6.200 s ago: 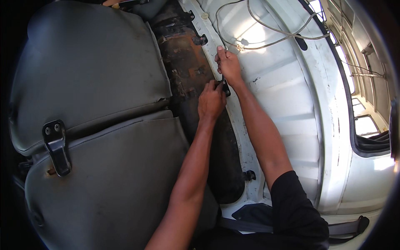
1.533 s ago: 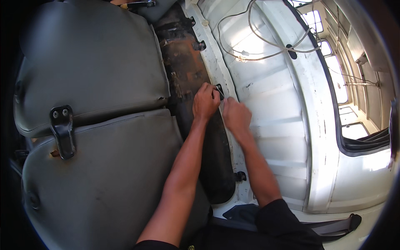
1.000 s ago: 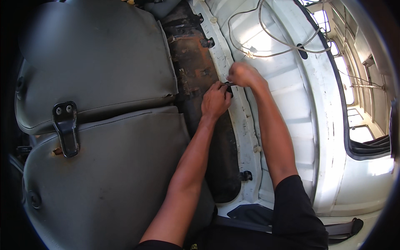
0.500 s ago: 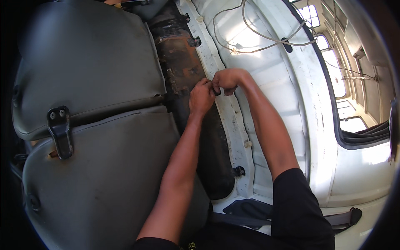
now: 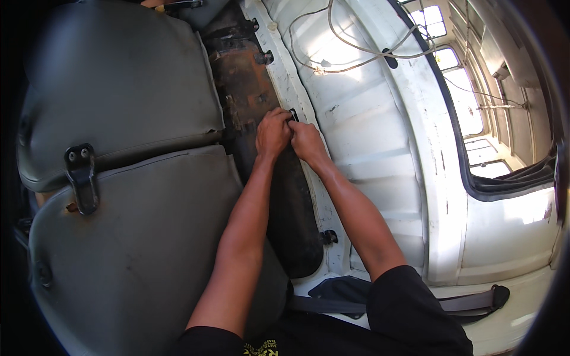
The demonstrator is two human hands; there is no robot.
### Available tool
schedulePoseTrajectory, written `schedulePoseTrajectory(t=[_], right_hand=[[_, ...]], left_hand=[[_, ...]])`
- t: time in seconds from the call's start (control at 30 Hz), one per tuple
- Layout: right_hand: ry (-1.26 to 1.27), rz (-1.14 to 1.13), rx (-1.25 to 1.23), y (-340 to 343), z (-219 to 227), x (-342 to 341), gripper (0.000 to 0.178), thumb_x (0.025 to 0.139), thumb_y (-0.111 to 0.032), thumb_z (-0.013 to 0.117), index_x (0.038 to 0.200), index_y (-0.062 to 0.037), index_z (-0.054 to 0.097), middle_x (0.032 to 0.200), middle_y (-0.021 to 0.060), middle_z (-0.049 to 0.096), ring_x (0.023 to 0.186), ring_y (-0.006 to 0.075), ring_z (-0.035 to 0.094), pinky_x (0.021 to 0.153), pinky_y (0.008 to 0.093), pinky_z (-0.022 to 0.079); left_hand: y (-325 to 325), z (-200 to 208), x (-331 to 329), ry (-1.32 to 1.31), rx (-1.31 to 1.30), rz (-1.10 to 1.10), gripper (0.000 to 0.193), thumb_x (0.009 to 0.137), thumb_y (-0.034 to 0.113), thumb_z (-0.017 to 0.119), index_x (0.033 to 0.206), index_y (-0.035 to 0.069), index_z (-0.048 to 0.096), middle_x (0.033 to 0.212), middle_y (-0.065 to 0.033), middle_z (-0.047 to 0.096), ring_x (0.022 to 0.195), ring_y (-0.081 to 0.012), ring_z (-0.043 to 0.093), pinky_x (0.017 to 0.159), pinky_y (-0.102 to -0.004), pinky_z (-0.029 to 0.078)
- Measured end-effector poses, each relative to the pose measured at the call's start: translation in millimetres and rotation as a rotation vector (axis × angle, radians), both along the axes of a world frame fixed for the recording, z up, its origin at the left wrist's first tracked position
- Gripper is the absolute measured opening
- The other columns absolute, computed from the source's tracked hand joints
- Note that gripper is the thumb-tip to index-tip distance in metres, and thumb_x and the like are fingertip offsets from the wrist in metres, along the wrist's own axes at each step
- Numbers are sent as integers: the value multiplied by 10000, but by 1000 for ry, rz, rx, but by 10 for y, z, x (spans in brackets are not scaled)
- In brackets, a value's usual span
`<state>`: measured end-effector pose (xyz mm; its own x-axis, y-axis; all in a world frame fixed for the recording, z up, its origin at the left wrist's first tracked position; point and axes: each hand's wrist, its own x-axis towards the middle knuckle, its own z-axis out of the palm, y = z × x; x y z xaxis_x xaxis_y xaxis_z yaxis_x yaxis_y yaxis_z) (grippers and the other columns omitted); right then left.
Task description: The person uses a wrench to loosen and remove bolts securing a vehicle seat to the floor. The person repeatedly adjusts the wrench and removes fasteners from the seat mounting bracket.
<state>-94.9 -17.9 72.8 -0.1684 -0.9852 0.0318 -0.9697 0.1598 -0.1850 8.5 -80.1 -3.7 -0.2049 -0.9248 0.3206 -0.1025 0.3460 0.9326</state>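
A looped grey cable (image 5: 409,57) lies across the white ribbed metal panel (image 5: 368,154); small black metal brackets (image 5: 293,114) line the white metal ledge (image 5: 284,71).

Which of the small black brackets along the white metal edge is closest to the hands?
The third bracket from the top, beside the left hand and right hand; two upper brackets and the lowest bracket stand apart.

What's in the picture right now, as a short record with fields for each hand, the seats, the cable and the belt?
Left hand: at a black bracket on the white ledge
Right hand: beside it, fingers curled; grip hidden
Seats: two grey cushions, left of the hands
Cable: looped against the white panel
Belt: grey strap, near the lower edge
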Motion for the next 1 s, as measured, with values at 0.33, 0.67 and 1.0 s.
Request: schedulePoseTrajectory(t=[0.33, 0.67, 1.0], right_hand=[[82, -24, -18, 134, -258, 91, 246, 947, -41, 636, 1182, -56, 707, 910, 298, 761, 928, 544, 751, 832, 643, 598], [-72, 28, 571, -528, 649, -40, 195, 957, -33, 611, 988, -51, 802, 849, 225, 787, 735, 371, 796, 678, 472, 627], [-88, -33, 1076, -1461, 1128, -147, 237, 1022, -123, 708, 1182, 32, 790, 946, 186, 830, 684, 237, 772, 574, 350, 581]], left_hand=[[0, -6, 45, -42, -33, 17, 317, 939, 19, 625, 1141, 60, 866, 1195, -102, 813, 1115, -376, 734, 1032, -464, 586], [0, -28, 32, -17, -11, 53, 261, 927, 42, 660, 1104, 61, 850, 1184, -102, 793, 1132, -348, 726, 998, -477, 593], [52, 127, 41, -42, 15, 13, 293, 933, 67, 670, 1160, 78, 856, 1212, -86, 787, 1138, -345, 734, 1014, -477, 596]])
